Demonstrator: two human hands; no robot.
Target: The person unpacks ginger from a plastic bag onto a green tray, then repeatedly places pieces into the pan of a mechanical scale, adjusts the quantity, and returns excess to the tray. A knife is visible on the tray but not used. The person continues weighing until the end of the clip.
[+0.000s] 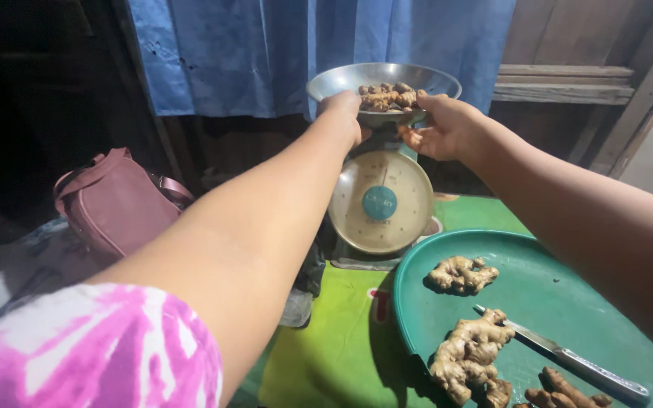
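Both arms reach out to a metal bowl (341,78) on top of a dial weighing scale (382,200). My left hand (344,113) grips the bowl's near left rim. My right hand (443,127) holds the near right rim, with a small piece of ginger under its fingers. Inside the bowl lie several pieces of ginger (388,97). The scale's round cream face with a blue centre faces me.
A green round tray (553,295) at lower right carries ginger roots (468,349) and a knife (568,359). A green cloth (341,340) covers the table. A pink bag (111,202) sits at left. A blue curtain (281,45) hangs behind.
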